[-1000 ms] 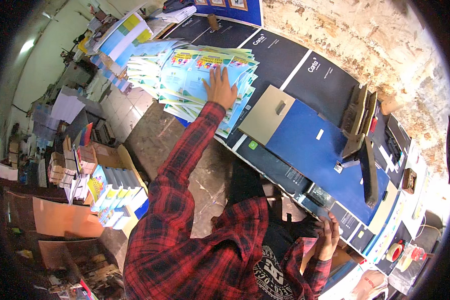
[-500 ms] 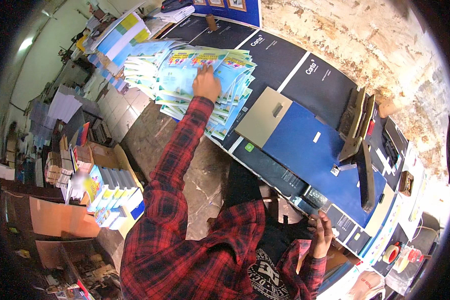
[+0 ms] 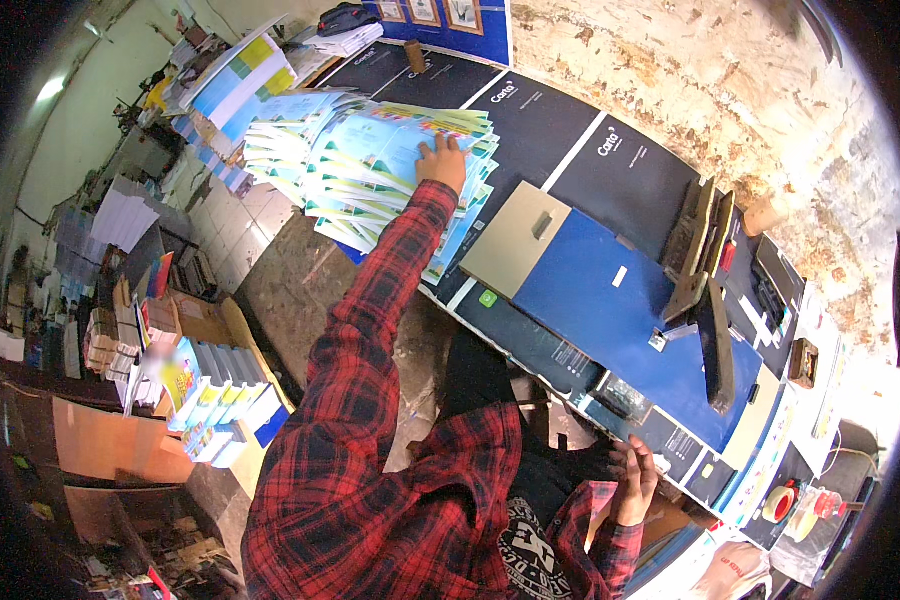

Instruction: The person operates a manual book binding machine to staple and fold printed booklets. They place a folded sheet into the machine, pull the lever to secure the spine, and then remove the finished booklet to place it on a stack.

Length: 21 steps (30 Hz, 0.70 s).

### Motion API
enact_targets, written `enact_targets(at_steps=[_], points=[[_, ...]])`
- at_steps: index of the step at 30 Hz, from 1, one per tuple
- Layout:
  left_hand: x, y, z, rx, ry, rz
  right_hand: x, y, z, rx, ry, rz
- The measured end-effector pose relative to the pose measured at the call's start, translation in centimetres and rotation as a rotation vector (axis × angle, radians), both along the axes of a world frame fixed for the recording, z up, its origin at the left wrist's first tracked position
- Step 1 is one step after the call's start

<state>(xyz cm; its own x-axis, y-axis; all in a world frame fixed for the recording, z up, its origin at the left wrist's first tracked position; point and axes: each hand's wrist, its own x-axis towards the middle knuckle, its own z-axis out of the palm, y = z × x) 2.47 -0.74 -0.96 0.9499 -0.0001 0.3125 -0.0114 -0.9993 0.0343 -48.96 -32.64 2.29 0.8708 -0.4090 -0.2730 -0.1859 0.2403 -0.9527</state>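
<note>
Printed paper sheets (image 3: pixel 370 145), light blue with green and yellow edges, lie in overlapping fanned stacks at the far left of the table. My left hand (image 3: pixel 443 166) rests on the right part of these sheets, fingers apart and pressed down on the paper. No sheet is visibly pinched in it. By the table's near edge, my right hand (image 3: pixel 634 484) is raised with loosely bent fingers and nothing visible between them. Just beyond it lies a small dark, shiny flat piece (image 3: pixel 625 396).
A blue board with beige ends (image 3: pixel 610 300) lies on the black-covered table (image 3: pixel 525 125). Dark bar-like pieces (image 3: pixel 715 345) stand on its right side. Tape rolls (image 3: pixel 780 502) sit at the right. Bundled booklets (image 3: pixel 225 385) are stacked at the lower left.
My left hand has slid to the right across the sheets, toward their right edge. My right hand's fingers have loosened a little near the table edge. The whole view has shifted slightly.
</note>
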Motion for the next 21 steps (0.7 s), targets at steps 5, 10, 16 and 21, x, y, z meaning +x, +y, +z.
enact_targets(at_steps=[5, 10, 16, 21], points=[[-0.9, 1.8, 0.3, 0.035, 0.031, 0.050, -0.3, 0.3, -0.7, 0.020, 0.051, 0.008], [-0.1, 5.2, -0.4, -0.042, -0.101, -0.073, -0.6, 0.5, -0.1, -0.022, 0.044, 0.018], [-1.2, 12.5, -5.5, 0.072, -0.406, -0.472, -3.8, -10.5, -0.1, -0.737, 0.209, -0.204], [-10.9, 13.8, -5.7, -0.168, -0.154, -0.666, -11.7, -25.2, 0.5, -1.358, 0.487, -0.426]])
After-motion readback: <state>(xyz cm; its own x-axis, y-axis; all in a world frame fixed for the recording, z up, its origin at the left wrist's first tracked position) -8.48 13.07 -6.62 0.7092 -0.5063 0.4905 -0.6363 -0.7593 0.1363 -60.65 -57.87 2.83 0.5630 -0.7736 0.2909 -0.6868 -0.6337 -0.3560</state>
